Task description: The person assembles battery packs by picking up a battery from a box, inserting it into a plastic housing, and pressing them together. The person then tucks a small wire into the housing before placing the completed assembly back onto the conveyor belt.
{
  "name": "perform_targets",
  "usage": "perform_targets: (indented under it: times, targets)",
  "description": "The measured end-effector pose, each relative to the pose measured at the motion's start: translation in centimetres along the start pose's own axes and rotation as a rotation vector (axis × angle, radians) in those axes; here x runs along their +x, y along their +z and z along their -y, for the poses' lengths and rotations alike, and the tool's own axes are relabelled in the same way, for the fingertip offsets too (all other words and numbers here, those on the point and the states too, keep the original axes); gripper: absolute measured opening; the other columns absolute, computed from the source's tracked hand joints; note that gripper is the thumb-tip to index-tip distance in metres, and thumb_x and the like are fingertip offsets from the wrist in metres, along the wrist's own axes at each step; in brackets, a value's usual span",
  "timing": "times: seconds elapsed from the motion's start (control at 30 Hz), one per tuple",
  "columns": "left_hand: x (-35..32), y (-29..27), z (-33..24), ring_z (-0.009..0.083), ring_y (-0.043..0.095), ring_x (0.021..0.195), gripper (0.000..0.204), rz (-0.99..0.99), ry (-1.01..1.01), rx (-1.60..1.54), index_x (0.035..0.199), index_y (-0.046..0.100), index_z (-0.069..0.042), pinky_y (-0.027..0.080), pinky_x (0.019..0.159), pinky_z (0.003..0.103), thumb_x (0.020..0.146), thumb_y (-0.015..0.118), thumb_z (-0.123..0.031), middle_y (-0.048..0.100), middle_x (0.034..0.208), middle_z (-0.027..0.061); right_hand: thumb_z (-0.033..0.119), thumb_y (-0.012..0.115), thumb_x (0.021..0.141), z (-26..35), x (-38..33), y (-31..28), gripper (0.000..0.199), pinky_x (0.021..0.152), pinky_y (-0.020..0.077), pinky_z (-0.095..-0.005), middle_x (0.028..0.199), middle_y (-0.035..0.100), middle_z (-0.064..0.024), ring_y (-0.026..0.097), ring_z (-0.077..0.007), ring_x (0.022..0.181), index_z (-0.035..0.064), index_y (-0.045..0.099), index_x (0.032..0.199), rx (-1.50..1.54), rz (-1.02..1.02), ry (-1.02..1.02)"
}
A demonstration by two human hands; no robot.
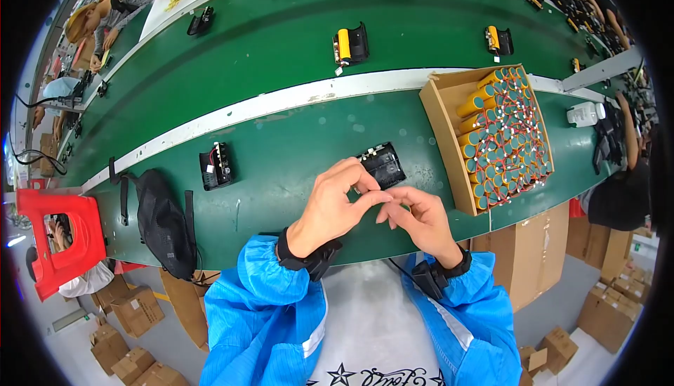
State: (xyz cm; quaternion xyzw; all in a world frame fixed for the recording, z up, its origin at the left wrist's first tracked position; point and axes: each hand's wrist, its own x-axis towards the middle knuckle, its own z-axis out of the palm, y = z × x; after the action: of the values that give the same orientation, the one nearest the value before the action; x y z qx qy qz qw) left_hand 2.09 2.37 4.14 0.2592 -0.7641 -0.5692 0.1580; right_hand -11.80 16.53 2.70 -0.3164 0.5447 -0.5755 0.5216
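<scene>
Case (387,167) set just beyond fingers (380,196), partly covered by left hand (335,200), nearer than right hand (425,221); long axis obscured. Fingertips bunched together; anything pinched cannot be told.

1. An assembly workshop: black housings (359,43) sit spaced along a long green strip (267,49) beyond the table (281,203).
2. A box (447,151) of wired yellow cells (469,107) stands at right.
3. People (116,10) work far left and right; cartons (137,312) stand on the floor (551,309), left and right.
</scene>
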Motion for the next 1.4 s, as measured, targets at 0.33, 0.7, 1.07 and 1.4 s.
perform_targets:
  times: [0.33, 0.7, 1.07, 1.4]
  targets:
    - [2.7, 1.6, 3.2, 0.0318, 0.055, 0.097, 0.045, -0.150, 0.246, 0.725, 0.122, 0.056, 0.003, 0.047, 0.083, 0.040, 0.085, 0.072, -0.019, 0.057, 0.108, 0.0161, 0.009, 0.058, 0.100, -1.0, 2.6, -0.8, 0.012, 0.056, 0.0435, -0.0215, 0.076, 0.066, -0.0021, 0.058, -0.0067, 0.064, -0.0011, 0.062, 0.104, -0.126, -0.153, 0.004]
    - [2.6, 1.7, 4.5, 0.0340, 0.055, 0.098, 0.051, -0.069, 0.233, 0.674, 0.125, 0.052, 0.005, 0.047, 0.085, 0.042, 0.083, 0.072, -0.017, 0.055, 0.106, 0.0165, 0.005, 0.069, 0.089, -1.9, 5.2, 0.3, 0.007, 0.077, 0.0508, -0.0321, 0.102, 0.066, -0.0102, 0.062, -0.0204, 0.091, 0.0012, 0.068, 0.094, -0.854, -0.373, -0.496]
    - [2.3, 1.2, 5.1, 0.0351, 0.055, 0.100, 0.053, -0.056, 0.196, 0.600, 0.125, 0.050, 0.007, 0.049, 0.087, 0.042, 0.078, 0.071, -0.008, 0.055, 0.109, 0.0178, 0.005, 0.071, 0.085, -3.8, 5.9, 1.8, 0.010, 0.094, 0.0459, -0.0360, 0.120, 0.058, -0.0139, 0.057, -0.0283, 0.111, 0.0021, 0.071, 0.095, -0.672, -0.489, -0.218]
    - [2.4, 1.5, 5.5, 0.0344, 0.056, 0.099, 0.050, -0.069, 0.211, 0.603, 0.122, 0.051, 0.007, 0.049, 0.086, 0.041, 0.077, 0.071, -0.007, 0.055, 0.107, 0.0177, 0.006, 0.071, 0.086, -3.5, 6.2, 1.7, 0.010, 0.095, 0.0457, -0.0346, 0.120, 0.058, -0.0138, 0.056, -0.0267, 0.114, 0.0021, 0.071, 0.095, -0.649, -0.489, -0.161]
